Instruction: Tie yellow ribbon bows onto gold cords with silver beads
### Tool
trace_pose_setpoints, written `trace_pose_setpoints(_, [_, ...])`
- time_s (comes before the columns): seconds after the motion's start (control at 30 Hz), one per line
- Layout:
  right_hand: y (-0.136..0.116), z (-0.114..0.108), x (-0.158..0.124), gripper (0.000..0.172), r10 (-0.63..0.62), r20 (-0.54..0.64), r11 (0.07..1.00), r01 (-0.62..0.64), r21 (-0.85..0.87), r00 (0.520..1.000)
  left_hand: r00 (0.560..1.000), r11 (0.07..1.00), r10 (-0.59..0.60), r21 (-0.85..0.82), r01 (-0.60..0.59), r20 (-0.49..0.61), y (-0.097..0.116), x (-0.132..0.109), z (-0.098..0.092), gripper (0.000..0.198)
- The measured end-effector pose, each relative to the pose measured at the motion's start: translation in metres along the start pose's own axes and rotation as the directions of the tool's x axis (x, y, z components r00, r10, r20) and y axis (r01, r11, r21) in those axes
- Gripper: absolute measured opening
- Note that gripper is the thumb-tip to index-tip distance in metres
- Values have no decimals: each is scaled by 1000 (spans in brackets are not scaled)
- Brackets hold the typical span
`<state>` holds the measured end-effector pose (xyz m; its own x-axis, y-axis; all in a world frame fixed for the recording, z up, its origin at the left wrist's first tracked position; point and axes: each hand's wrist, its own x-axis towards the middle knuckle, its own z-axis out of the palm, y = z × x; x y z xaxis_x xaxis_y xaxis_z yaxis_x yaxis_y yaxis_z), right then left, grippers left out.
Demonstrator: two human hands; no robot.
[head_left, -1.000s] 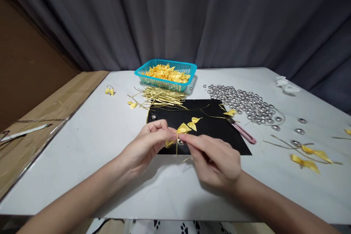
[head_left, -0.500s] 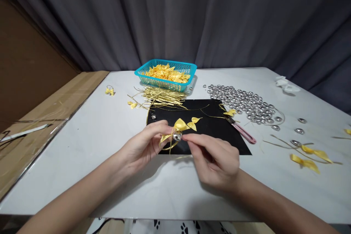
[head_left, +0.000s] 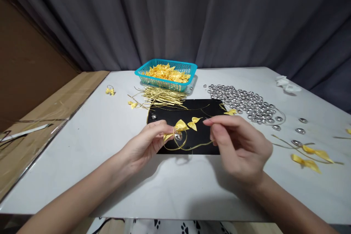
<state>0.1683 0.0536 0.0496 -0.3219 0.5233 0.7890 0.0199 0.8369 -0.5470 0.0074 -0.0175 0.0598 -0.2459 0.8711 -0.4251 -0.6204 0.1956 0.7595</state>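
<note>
Between the fingertips of my left hand (head_left: 149,142) is a yellow ribbon bow (head_left: 181,125), held above the black mat (head_left: 197,108). A shiny silver bell (head_left: 178,136) hangs at the bow's middle. Gold cord (head_left: 197,146) loops round the bell and runs off to the right. My right hand (head_left: 241,146) has its fingers closed on the far part of that cord; the exact grip is partly hidden. Another small yellow bow (head_left: 194,123) lies on the mat just beyond the held one.
At the back stands a blue basket (head_left: 166,80) of yellow bows. Cut gold cords (head_left: 164,96) lie before it. Many silver bells (head_left: 244,102) spread to the right. Loose bows (head_left: 305,162) and cords lie at the right. A finished-looking bow (head_left: 110,91) sits at the left.
My right hand has moved from beside the bell to the right and nearer the scissors' place, drawing the cord out into a wide loop. My left hand stays put with the bow.
</note>
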Motion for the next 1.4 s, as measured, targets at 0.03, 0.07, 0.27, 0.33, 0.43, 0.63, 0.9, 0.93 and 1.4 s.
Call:
trace_pose_setpoints(0.03, [-1,0,1,16,21,43,998,-23,52,999,1000,1000,-1,8,1,-3,0,0,0,18])
trace_pose_setpoints(0.07, [-1,1,2,16,16,108,995,-26,97,994,1000,1000,-5,14,5,-4,0,0,0,19])
trace_pose_setpoints(0.27, [0,11,-11,16,-61,232,996,44,80,971,999,999,-37,-4,37,-1,-1,0,-2,15])
trace_pose_setpoints(0.33, [0,12,-14,13,-53,232,999,49,22,971,999,999,-47,-9,47,20,-1,0,-2,14])
trace_pose_setpoints(0.43, [0,12,-14,12,-66,246,997,73,-17,967,998,999,-46,-26,47,45,-1,-1,-1,15])
trace_pose_setpoints(0.63, [2,12,-15,11,-59,274,998,63,-8,960,996,996,-76,-53,78,51,-1,-2,0,16])
trace_pose_setpoints(0.9, [3,13,-16,12,-43,287,999,49,-14,957,995,992,-91,-84,94,36,0,-2,1,17])
trace_pose_setpoints(0.93, [3,13,-16,12,-49,286,998,55,-14,957,995,992,-92,-85,95,33,0,-2,2,17])
trace_pose_setpoints(1.4, [3,14,-18,12,-40,293,999,45,-11,955,992,988,-119,-92,122,36,0,-2,1,18])
